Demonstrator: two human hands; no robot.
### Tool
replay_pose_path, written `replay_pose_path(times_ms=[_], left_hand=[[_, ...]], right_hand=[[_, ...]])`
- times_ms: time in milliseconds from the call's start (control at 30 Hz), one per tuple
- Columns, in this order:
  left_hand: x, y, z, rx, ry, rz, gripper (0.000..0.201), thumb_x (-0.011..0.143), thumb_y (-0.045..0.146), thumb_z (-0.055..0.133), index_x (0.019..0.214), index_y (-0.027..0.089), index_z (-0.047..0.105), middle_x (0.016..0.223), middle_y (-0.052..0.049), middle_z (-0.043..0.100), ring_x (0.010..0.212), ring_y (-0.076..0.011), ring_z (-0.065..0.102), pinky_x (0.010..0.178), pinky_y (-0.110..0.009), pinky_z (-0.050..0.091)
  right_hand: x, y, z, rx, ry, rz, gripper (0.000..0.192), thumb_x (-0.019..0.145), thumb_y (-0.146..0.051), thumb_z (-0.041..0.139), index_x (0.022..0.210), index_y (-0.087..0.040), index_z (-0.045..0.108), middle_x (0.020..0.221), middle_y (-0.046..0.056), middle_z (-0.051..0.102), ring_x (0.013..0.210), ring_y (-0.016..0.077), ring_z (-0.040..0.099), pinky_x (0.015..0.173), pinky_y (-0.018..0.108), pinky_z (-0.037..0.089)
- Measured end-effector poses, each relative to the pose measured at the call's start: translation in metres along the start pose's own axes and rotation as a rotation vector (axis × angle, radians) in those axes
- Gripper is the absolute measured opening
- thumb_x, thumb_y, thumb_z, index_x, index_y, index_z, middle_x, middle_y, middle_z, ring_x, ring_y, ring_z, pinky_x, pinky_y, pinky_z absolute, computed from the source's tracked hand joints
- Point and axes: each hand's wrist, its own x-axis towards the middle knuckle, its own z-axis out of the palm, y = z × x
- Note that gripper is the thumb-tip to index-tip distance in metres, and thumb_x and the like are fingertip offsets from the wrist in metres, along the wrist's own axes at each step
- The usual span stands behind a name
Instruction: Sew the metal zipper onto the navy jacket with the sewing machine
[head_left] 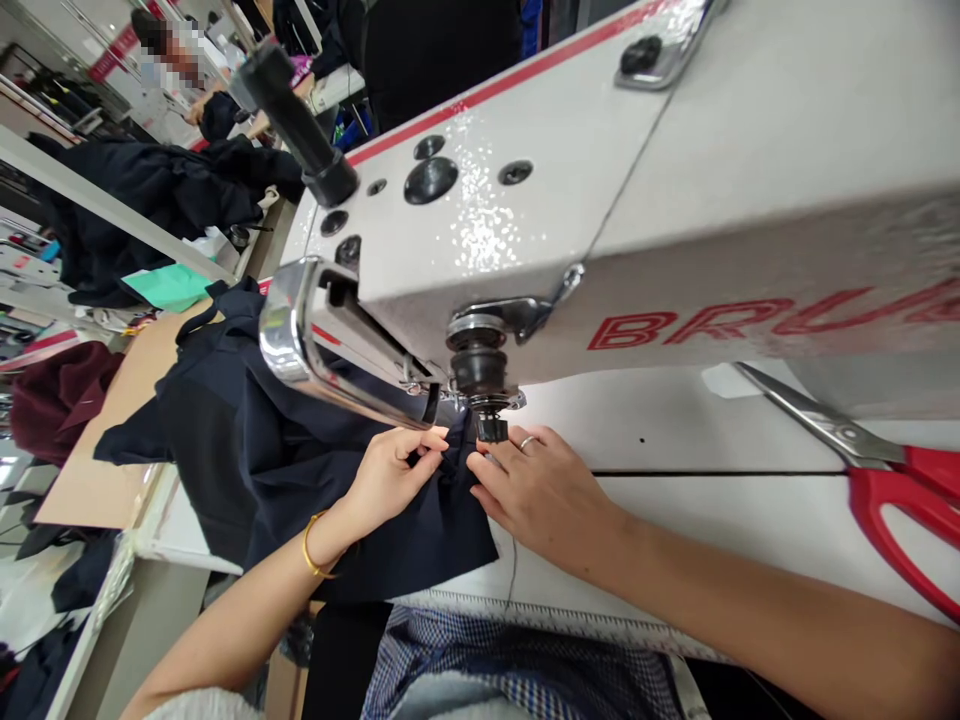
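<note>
A white sewing machine (480, 230) with red lettering fills the upper middle of the view. Dark navy fabric (292, 480) lies under its needle area and spreads to the left over the table. My left hand (397, 470), with a gold bangle at the wrist, pinches the fabric just left of the needle area. Close by on the right, my right hand (536, 495), wearing a ring, has bent fingers gripping the fabric's right part below the black tension knob (493, 430). The needle itself is hidden behind the machine's parts.
Red-handled scissors (862, 450) lie on the white table at the right. A measuring tape strip (555, 615) runs along the table's front edge. Maroon cloth (64, 400) and brown board (112, 430) are at the left, with dark garments (150, 200) heaped behind. Another person is far back, upper left.
</note>
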Motion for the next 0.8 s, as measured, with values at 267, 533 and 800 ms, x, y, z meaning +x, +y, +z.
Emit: replay_pose_path(times_ms=[267, 533, 800], left_hand=[[-0.0025, -0.0034, -0.0024, -0.073, 0.030, -0.036, 0.007, 0.075, 0.016, 0.054, 0.070, 0.015, 0.058, 0.070, -0.001, 0.063, 0.057, -0.0081, 0.057, 0.054, -0.019, 0.046], [0.0032, -0.0009, -0.0050, -0.254, 0.023, -0.151, 0.009, 0.074, 0.018, 0.053, 0.066, 0.015, 0.055, 0.069, -0.002, 0.062, 0.060, -0.0099, 0.058, 0.054, -0.020, 0.047], [-0.0033, 0.0005, -0.0026, 0.052, 0.033, -0.004, 0.007, 0.077, 0.015, 0.052, 0.071, 0.016, 0.055, 0.073, -0.001, 0.063, 0.066, -0.0105, 0.060, 0.064, -0.023, 0.050]], right_hand=[[-0.0026, -0.0007, -0.0010, 0.021, -0.033, -0.026, 0.008, 0.084, -0.020, 0.048, 0.085, -0.020, 0.056, 0.091, 0.005, 0.057, 0.080, 0.0192, 0.048, 0.070, 0.033, 0.029], [-0.0033, -0.0005, -0.0011, 0.046, -0.048, -0.023, 0.009, 0.084, -0.018, 0.048, 0.085, -0.021, 0.056, 0.091, 0.004, 0.057, 0.083, 0.0192, 0.048, 0.072, 0.033, 0.030], [-0.0026, -0.0008, 0.0017, 0.004, 0.008, 0.010, 0.019, 0.081, -0.027, 0.051, 0.096, -0.015, 0.054, 0.096, 0.009, 0.057, 0.086, 0.0219, 0.048, 0.071, 0.034, 0.031]])
